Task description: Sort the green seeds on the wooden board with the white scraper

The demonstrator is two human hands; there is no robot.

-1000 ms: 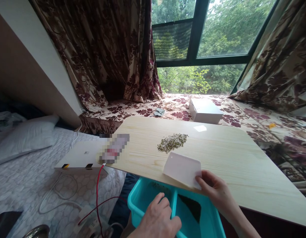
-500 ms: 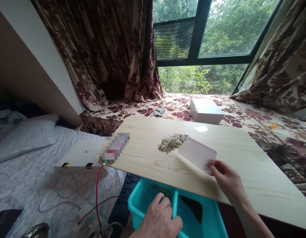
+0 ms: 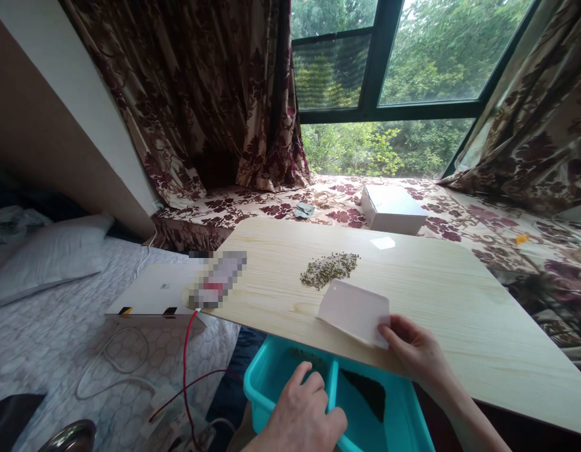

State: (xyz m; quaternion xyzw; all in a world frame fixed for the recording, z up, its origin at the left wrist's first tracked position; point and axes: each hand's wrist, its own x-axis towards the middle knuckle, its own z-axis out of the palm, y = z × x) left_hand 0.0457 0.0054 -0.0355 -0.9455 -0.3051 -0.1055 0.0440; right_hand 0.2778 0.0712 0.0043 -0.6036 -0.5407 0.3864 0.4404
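In the head view, the right hand (image 3: 415, 351) pinches a pale, flat card (image 3: 354, 312) between thumb and fingers at its right side, seemingly to leave its far edge free near the patch of greenish grains (image 3: 328, 270) on the tabletop (image 3: 436, 295). The left hand (image 3: 302, 408) hangs palm down, fingers bent, over the turquoise tub (image 3: 276, 370), perhaps steadying it under the near edge, though whether it grips the divider (image 3: 333, 389) I cannot tell.

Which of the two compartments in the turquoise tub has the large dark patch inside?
The right compartment: it shows the dark patch, while the left compartment, beyond the divider, shows only small specks near its far wall.
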